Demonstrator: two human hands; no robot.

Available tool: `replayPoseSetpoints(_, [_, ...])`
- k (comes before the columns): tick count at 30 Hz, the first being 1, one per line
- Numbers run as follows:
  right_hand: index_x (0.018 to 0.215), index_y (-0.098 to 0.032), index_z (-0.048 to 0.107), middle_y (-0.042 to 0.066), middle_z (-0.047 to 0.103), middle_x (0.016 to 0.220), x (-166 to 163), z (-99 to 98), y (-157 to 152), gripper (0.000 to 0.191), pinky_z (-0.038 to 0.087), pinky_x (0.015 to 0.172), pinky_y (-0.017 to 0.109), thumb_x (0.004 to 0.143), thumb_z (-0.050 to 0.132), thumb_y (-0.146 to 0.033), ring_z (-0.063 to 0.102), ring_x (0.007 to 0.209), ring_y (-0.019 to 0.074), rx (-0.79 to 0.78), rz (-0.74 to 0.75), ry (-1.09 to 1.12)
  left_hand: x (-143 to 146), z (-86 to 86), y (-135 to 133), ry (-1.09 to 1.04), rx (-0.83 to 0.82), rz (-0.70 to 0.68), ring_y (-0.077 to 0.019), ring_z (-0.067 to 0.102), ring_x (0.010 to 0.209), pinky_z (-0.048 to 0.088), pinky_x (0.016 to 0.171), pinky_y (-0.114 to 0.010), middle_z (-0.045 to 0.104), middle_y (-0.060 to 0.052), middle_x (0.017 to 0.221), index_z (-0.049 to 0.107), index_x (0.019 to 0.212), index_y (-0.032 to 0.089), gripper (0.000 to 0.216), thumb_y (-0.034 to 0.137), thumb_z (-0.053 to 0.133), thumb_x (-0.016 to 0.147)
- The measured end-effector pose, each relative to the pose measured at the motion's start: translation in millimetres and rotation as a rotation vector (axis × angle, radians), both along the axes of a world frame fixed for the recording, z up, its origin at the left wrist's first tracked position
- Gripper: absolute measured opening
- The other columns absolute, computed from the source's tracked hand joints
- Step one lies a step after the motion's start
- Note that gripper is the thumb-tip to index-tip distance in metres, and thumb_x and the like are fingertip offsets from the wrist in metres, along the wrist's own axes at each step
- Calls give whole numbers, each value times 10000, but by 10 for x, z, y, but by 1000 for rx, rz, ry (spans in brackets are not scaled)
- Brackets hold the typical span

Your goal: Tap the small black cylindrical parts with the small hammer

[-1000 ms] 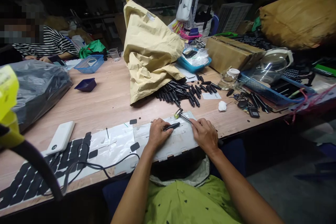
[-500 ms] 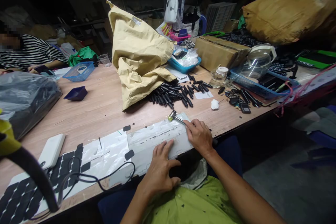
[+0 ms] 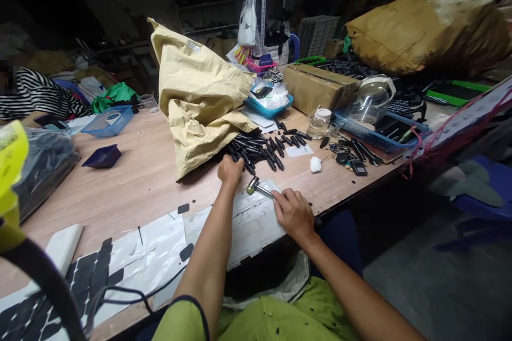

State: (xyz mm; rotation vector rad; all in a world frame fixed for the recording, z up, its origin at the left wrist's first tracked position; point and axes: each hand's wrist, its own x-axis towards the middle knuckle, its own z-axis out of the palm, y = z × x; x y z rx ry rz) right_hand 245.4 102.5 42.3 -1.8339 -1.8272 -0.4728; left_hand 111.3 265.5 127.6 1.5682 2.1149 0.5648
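My right hand [image 3: 295, 214] is closed around the handle of a small hammer [image 3: 260, 188]. The hammer's head, metal with a yellowish-green face, rests at or just above a pale board [image 3: 256, 218] at the table's near edge. My left hand [image 3: 231, 169] is stretched forward to a pile of black pen-shaped pieces [image 3: 244, 144]. Its fingers are curled at the pile's near edge, and what they hold, if anything, is hidden. Behind the pile, a large tan paper sack [image 3: 200, 101] lies with its mouth toward the pieces.
A blue basket [image 3: 384, 136] and a glass jar [image 3: 319, 122] stand to the right, near keys [image 3: 344, 155]. At left are a purple tray [image 3: 102, 156], a grey plastic bag [image 3: 46, 162] and sheets of black stickers [image 3: 86, 277]. A person in a striped sleeve [image 3: 44, 93] sits beyond.
My left hand has moved forward from the board's near edge to the black pieces, and its fingers have closed. My right hand still holds the hammer. The camera view has shifted slightly.
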Motion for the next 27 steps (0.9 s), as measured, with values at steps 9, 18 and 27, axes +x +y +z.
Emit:
replayPoseSetpoints(9, [1050, -238, 724, 57, 588, 854, -8, 16, -3, 222, 321, 715, 316, 913, 550, -217, 449, 812, 206, -6, -16, -3, -222, -52, -245, -60, 25, -73, -268, 696, 932, 467, 723, -319, 754, -93, 896, 712, 797, 211, 102, 303, 674, 818])
replayPoseSetpoints(18, [1010, -237, 723, 58, 602, 857, 18, 25, 2, 206, 329, 726, 320, 910, 545, -217, 465, 812, 207, -1, -21, 7, -719, -565, -1134, -180, 262, -396, -172, 615, 753, 480, 702, -286, 627, -7, 836, 702, 863, 227, 82, 210, 664, 792])
replayPoseSetpoints(27, [1010, -226, 723, 50, 607, 853, 60, 31, -8, 200, 335, 725, 311, 914, 548, -216, 468, 801, 200, 43, 6, 14, -697, -725, -1224, -76, 312, -479, -178, 625, 817, 504, 760, -299, 594, -15, 922, 670, 977, 232, 113, 222, 607, 885])
